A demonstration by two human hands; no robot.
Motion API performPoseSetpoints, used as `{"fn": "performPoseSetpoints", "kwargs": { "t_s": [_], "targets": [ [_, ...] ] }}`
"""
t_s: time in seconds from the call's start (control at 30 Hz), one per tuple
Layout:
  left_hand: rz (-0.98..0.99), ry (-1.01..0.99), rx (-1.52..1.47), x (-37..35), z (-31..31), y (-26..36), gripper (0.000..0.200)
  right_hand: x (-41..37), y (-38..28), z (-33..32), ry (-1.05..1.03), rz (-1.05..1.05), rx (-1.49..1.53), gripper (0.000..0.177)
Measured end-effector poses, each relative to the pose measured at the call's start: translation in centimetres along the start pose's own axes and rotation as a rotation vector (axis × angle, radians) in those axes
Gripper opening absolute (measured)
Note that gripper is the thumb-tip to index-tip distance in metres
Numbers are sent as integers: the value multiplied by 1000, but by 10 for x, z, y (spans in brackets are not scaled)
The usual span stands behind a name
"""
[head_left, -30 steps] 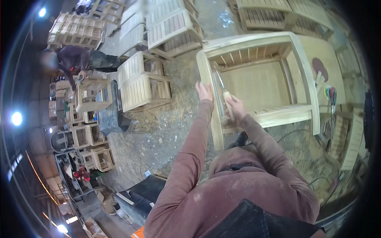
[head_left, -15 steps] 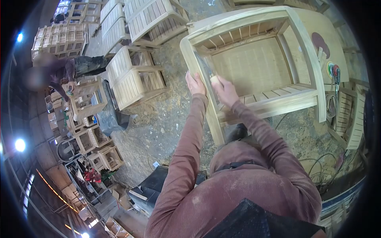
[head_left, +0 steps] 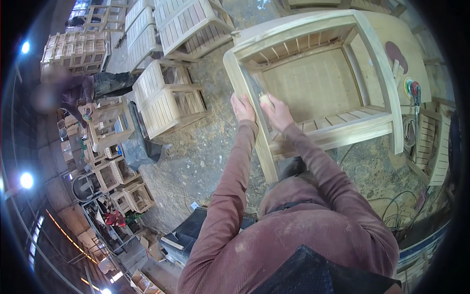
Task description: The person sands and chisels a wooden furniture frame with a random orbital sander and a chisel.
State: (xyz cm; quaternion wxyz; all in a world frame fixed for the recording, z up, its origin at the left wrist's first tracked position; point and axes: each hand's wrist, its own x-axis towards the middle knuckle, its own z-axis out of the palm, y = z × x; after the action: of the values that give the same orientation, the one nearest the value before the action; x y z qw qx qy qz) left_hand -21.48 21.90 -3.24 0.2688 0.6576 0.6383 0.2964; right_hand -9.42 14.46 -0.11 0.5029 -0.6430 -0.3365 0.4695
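A pale wooden slatted chair (head_left: 313, 132) rests tipped over on a worktop (head_left: 374, 46) in front of me. My left hand (head_left: 244, 109) lies against the outer side of its left frame rail, fingers stretched along the wood. On the inner side of that same rail, my right hand (head_left: 280, 113) is closed around a small tool with a pale, rounded handle (head_left: 266, 100). The tool's tip is close to the rail, too small to make out. A plywood-coloured panel shows through the chair's frame.
On the worktop's right lie a dark red sanding disc (head_left: 395, 55) and a sander (head_left: 413, 89) with a hose. Several slatted chairs (head_left: 159, 100) stand on the floor to the left. Another person (head_left: 78, 90) works at a wooden frame there. Cables (head_left: 396, 208) trail at lower right.
Both hands stay at the left rail, with the right hand and its tool shifted very slightly. The whole view has drifted a few pixels.
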Motion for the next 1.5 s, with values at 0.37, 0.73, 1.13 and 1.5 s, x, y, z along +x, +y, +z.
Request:
{"fn": "performPoseSetpoints", "kwargs": {
  "t_s": [0.37,0.73,1.13,1.5],
  "targets": [
    [-5,-16,10,1,1,-4,45,18,18,7,14,-88,-61,43],
    [-23,-24,-6,-1,-4,7,42,7,7,2,-83,104,-4,35],
    [262,-242,937,33,7,55,76,-89,-47,-128,187,168,198,32],
    [108,-177,1407,80,74,37,54,-77,23,-431,870,381,306,33]
  ]
}}
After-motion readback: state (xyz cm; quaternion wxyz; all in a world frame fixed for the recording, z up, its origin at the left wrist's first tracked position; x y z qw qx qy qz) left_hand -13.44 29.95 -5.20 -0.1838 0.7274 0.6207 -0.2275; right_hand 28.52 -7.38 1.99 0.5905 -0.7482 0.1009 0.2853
